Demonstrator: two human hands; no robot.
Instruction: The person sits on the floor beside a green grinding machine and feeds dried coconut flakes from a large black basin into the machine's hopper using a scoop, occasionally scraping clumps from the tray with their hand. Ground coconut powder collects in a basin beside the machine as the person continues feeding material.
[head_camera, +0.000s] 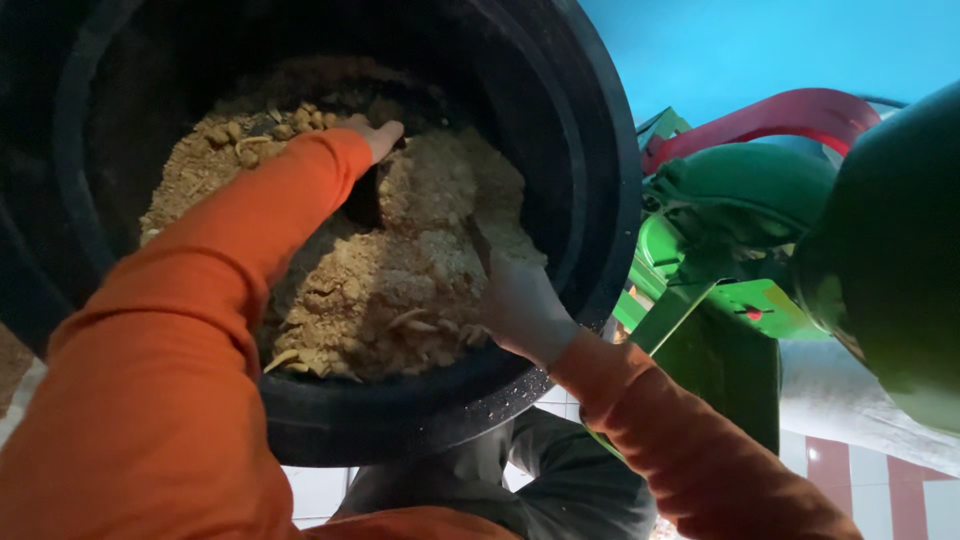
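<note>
A large black round tub (590, 200) holds a heap of tan, crumbly meal (400, 270) with pale husk-like pieces in it. My left hand (378, 135) reaches deep into the tub in an orange sleeve; only a thumb and part of the hand show, and the fingers are sunk into the meal. My right hand (520, 300) rests at the near right side of the heap, dusted pale, its fingers pushed into the meal.
A green machine (740, 200) with a red curved part (790, 110) stands right of the tub, against a blue wall (760, 40). A white tiled floor with red stripes (900, 490) lies below. My grey trouser legs (560, 480) show under the tub.
</note>
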